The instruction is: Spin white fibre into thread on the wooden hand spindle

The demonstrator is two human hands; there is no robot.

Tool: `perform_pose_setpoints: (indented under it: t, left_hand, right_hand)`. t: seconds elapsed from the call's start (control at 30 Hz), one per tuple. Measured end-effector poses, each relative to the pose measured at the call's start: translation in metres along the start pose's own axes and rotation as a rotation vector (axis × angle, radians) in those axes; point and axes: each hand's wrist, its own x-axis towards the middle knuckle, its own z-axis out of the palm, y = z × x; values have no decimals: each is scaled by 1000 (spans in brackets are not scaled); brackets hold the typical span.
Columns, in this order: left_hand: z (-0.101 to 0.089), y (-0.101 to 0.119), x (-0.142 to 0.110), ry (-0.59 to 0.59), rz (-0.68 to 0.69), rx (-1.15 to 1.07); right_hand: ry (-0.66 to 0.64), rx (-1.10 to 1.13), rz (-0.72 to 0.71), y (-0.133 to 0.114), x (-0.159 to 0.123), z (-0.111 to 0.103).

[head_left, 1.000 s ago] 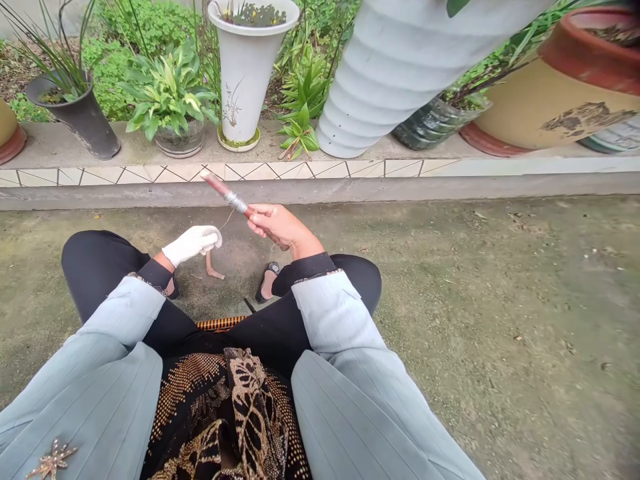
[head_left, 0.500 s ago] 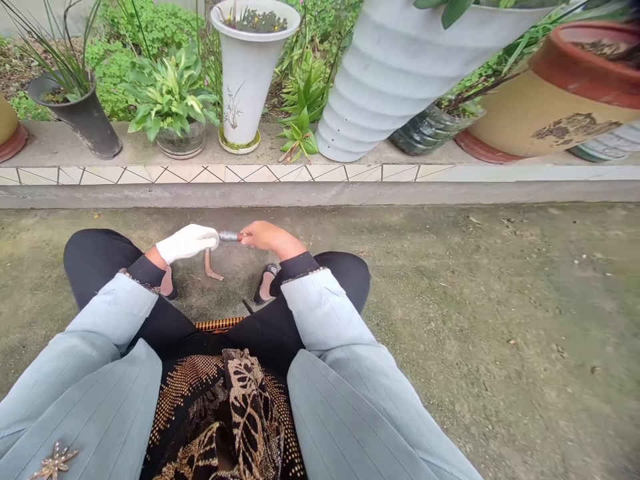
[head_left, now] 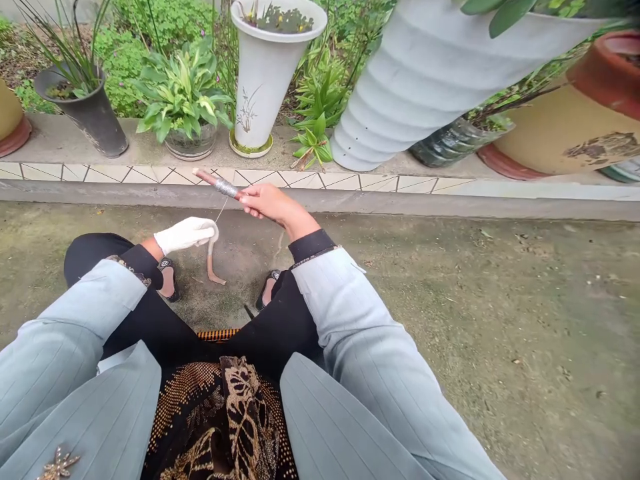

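Note:
My right hand, bare, is closed around one end of a reddish-brown stick with silvery wire wound around its middle. The stick points up and to the left. A thin strand runs from the winding down to my left hand, which wears a white glove. That hand is closed on a bent brown piece like a crooked branch, whose lower end hangs toward the ground. Its upper part curves, pale, beside my fingers, which partly hide it.
Ahead is a low tiled ledge with several potted plants, among them a white tall pot, a dark pot and a large ribbed white pot. Concrete ground lies around my feet. An orange-and-black woven edge shows between my legs.
My right hand has moved up and away from the left, taking the wire-wound stick with it and tilting it. The strand between the hands now shows. My left hand stays nearly in place.

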Motion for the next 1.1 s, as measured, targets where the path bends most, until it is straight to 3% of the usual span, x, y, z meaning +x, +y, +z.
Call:
perform_pose_setpoints:
  t: [0.13,0.23,0.33,0.4,0.43,0.5,0.53,0.6,0.67,0.73,0.83,0.93,1.1]
  left_hand:
    - [0,3,1,5,-7,421]
    - [-3,10,3,4,-37,608]
    - [-7,16,7,-91,-8,601]
    - [-8,18,10,-165,11,484]
    - [-8,18,12,-175,16,403]
    - [-6,15,15,-130,31,231]
    - [-4,13,16,-87,36,147]
    - [-1,11,16,-3,34,22]
    - [3,13,13,57,19,-14]
    - [5,18,8,80,23,55]
    - [5,25,2,50,41,249]
    - [7,24,-1,-26,38,443]
    - [12,15,2,-95,45,641]
  right_hand:
    - [-50,-625,134,6,17,17]
    - [-278,-837,173,4,11,34]
    - [-658,-730,159,4,-3,45]
    - [-875,-505,113,5,-13,43]
    - [-924,-366,66,6,-18,38]
    - [-853,-79,-75,7,-28,22]
    - [-738,58,-153,8,-32,12]
    - [-385,289,-226,10,-40,-8]
    - [-107,378,-190,13,-43,-23]
    - [34,346,-99,16,-41,-27]
    - [73,169,45,22,-31,-18]
    - [27,-121,161,23,-21,-2]
    - [-256,-674,222,13,-18,26]
